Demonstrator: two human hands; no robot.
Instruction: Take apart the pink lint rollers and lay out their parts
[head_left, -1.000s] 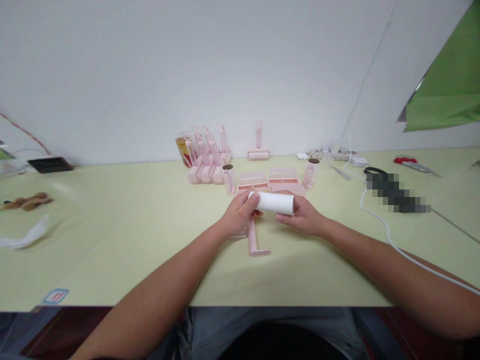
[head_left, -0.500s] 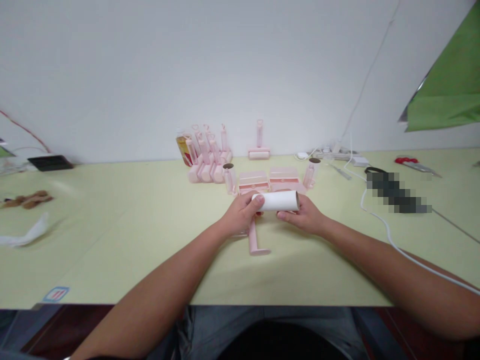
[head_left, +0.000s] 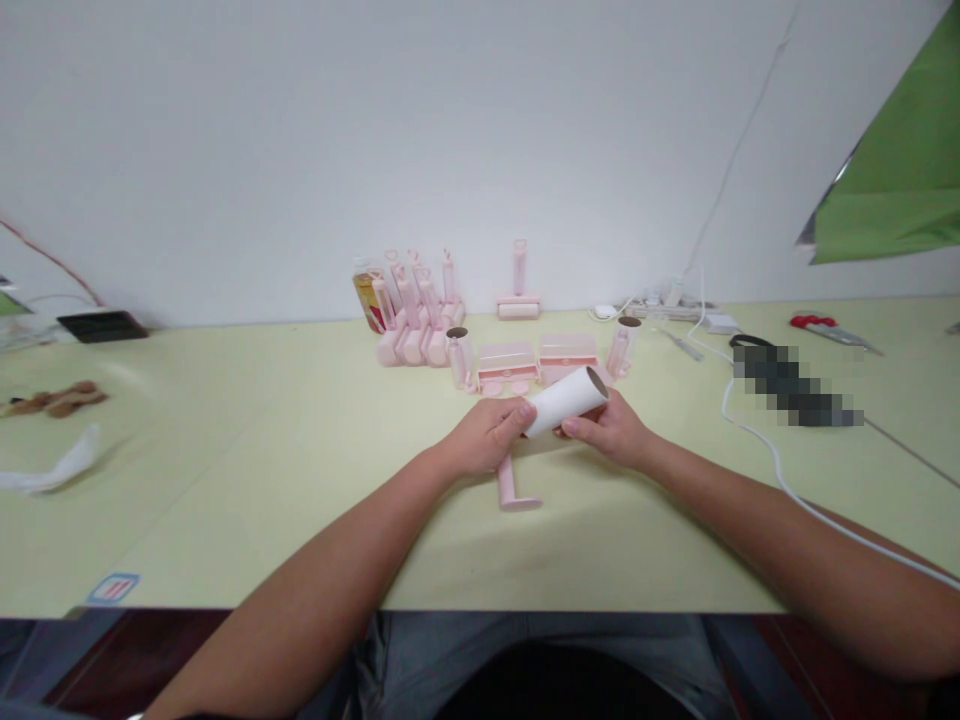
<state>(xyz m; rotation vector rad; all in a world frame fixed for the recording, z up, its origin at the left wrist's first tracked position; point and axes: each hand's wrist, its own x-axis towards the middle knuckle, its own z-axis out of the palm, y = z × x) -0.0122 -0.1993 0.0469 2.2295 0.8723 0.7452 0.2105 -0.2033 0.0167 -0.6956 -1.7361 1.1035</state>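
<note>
A white lint roller refill with a brown cardboard core is held over the table, its right end tilted up. My left hand is closed around its left end, thumb on top. At the other end my right hand grips from beneath, with its fingers partly hidden behind the roll. Below the left hand lies a pink L-shaped plastic piece, its upper part covered by the hand. Just beyond the hands are two pink cases with clear lids, the left case and the right case.
Several pink lint rollers stand at the back left, and another lint roller leans at the wall. Two upright rolls with pink handles flank the cases. A white cable crosses the right side, near a utility knife.
The refill roll has turned from nearly level to tilted, its right end higher and its open core more visible. My left hand has shifted slightly right with it.
</note>
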